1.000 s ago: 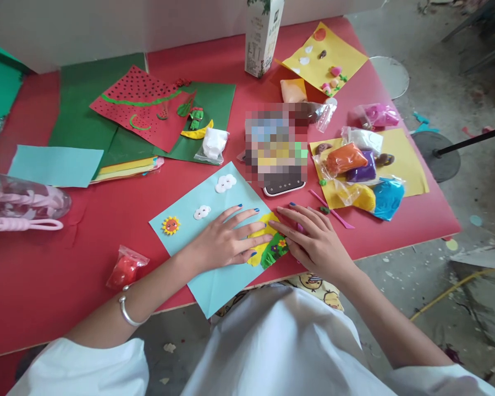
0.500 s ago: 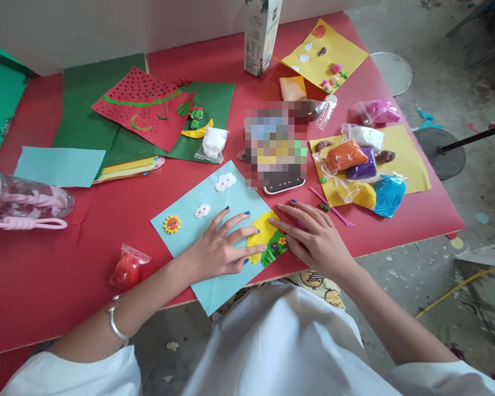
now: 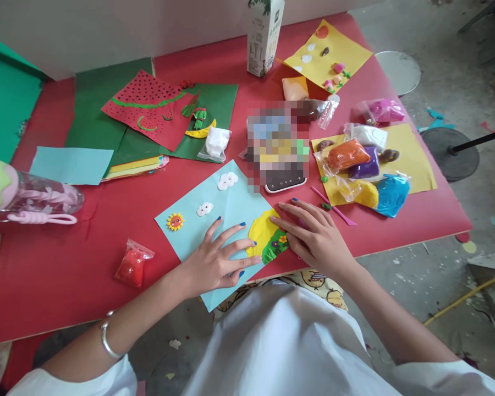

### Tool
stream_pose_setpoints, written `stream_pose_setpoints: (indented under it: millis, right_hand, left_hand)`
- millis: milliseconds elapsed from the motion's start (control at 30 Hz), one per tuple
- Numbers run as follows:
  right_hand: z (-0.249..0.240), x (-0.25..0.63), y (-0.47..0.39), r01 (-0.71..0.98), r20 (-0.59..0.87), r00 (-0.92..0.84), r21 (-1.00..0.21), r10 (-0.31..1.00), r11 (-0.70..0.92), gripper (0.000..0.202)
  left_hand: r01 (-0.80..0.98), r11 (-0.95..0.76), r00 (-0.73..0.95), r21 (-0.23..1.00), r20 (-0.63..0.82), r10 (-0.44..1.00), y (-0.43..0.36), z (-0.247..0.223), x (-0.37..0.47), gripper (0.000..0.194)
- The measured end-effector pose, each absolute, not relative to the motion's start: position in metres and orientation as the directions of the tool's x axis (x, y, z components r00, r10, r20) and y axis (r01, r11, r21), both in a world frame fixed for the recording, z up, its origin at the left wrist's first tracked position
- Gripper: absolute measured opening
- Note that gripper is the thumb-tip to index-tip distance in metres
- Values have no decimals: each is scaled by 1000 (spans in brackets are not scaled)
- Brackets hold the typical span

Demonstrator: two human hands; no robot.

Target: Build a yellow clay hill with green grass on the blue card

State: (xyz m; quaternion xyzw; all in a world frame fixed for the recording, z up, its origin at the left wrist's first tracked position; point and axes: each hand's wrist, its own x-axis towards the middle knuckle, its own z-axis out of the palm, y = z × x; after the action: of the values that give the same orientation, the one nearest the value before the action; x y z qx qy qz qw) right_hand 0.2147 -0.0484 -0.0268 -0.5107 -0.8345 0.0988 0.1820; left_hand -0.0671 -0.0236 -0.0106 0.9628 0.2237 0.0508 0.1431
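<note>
A light blue sheet of paper (image 3: 202, 247) lies askew at the table's front edge. On it are two white clay clouds (image 3: 227, 181), an orange and yellow clay sun (image 3: 175, 221), and a yellow clay patch (image 3: 260, 230) with a green flowered strip (image 3: 274, 247) along its lower right. My left hand (image 3: 218, 256) lies spread on the paper, its index side toward the patch's lower left edge. My right hand (image 3: 313, 234) rests at the patch's right edge, fingers extended, fingertips touching the yellow clay. Neither hand holds anything that I can see.
Beyond the paper stands a phone (image 3: 285, 179) with a blurred screen. Bagged clay (image 3: 348, 157) lies on yellow paper at right, beside a pink tool (image 3: 344, 215). A red clay bag (image 3: 134, 265), bottle (image 3: 45, 195), watermelon picture (image 3: 152, 110) and carton (image 3: 264, 41) surround the work.
My left hand has slid slightly left and down, uncovering more of the yellow patch. My right hand stays at the patch's right edge. The view has shifted a little.
</note>
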Motion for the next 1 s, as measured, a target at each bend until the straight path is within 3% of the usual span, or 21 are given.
stream_pose_setpoints:
  millis: [167, 267, 367, 533, 833, 1000]
  right_hand:
    - [-29, 216, -48, 811, 211, -416, -353, 885, 466, 45]
    - [-26, 215, -53, 812, 245, -406, -345, 881, 470, 53]
    - [-17, 211, -62, 827, 264, -405, -303, 875, 474, 62]
    - [-5, 203, -72, 875, 275, -340, -257, 899, 409, 66]
    - [-2, 179, -80, 894, 115, -375, -217, 920, 392, 46]
    - [-4, 174, -81, 889, 104, -400, -200, 911, 413, 42]
  left_hand:
    - [366, -867, 911, 338, 60, 408, -25, -6, -71, 45]
    - [420, -841, 867, 341, 123, 483, -21, -5, -68, 43]
    - [521, -795, 818, 311, 85, 569, -14, -5, -59, 44]
    - [555, -789, 826, 266, -57, 561, -8, -10, -42, 79]
    - [622, -755, 779, 206, -66, 624, -3, -19, -33, 96]
    - [626, -754, 775, 198, -54, 630, -1, -21, -31, 102]
